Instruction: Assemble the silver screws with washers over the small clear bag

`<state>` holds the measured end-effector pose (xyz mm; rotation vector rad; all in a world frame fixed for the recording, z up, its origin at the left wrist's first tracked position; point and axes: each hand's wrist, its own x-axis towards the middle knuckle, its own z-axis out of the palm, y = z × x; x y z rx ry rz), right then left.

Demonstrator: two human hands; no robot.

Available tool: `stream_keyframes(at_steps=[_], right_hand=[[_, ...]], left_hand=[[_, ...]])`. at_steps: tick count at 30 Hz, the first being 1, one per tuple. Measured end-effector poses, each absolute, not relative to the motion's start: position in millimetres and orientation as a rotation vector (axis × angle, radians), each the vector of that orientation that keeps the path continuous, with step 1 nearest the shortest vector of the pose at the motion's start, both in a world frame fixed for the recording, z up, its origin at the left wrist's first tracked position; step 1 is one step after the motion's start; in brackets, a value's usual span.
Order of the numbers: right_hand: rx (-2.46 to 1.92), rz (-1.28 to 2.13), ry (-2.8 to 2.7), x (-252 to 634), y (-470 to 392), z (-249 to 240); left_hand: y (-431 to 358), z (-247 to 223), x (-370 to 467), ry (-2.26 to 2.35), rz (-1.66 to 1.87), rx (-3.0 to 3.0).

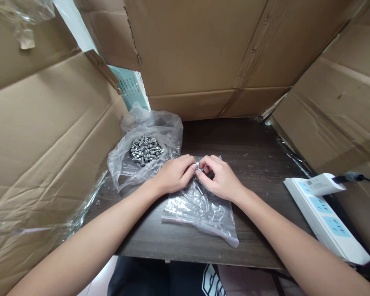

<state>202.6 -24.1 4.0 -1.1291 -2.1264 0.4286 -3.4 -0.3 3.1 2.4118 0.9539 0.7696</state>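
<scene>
Above a flat clear zip bag point(203, 213), my two hands meet at a small shiny metal piece point(197, 165). My left hand point(177, 172) pinches it from the left, fingers closed. From the right, the thumb and curled fingers of my right hand point(217, 176) close on the same piece. A metal bolt point(200, 189) lies at the zip bag, just below the fingertips. Left of my hands, an open plastic bag point(123, 162) holds a pile of metal bolts point(145, 150).
Cardboard walls point(203, 49) enclose the dark wooden table point(160, 242) at the back and both sides. A white power strip point(323, 218) with a plugged-in white adapter point(323, 185) and black cable lies at the right edge.
</scene>
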Motion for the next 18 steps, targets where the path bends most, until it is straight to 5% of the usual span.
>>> stream_keyframes(at_steps=[18], right_hand=[[-1.072, 0.498, -2.125, 203.2, -24.5, 2.2]], left_hand=[[1.2, 2.5, -2.7, 0.960, 0.792, 2.392]])
